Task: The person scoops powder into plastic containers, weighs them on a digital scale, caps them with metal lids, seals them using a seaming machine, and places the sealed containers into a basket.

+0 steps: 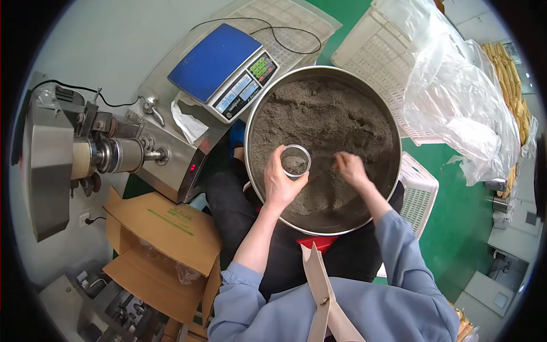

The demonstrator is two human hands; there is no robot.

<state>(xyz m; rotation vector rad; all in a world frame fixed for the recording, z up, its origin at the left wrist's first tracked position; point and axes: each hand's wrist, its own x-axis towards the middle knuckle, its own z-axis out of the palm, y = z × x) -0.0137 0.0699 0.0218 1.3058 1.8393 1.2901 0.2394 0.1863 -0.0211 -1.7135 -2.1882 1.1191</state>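
Note:
My left hand (pixel 279 183) is wrapped round a small clear cup (pixel 296 162), held over the near left part of a large round metal basin (pixel 390 188). A little grey-brown material lies in the bottom of the cup. The basin holds a wide bed of grey-brown granular powder (pixel 319 108), uneven and dug into near the middle. My right hand (pixel 351 169) is over the powder, right of the cup, with its fingers curled together. Whatever lies between those fingertips, if anything, is too small to tell. The two hands are apart.
A blue-topped digital scale (pixel 216 62) stands left of the basin, beside a crumpled white tissue (pixel 188 122). Further left is a metal machine (pixel 122 154), above an open cardboard box (pixel 165 228). White plastic crates (pixel 419 194) and clear plastic bags (pixel 456 97) are on the right.

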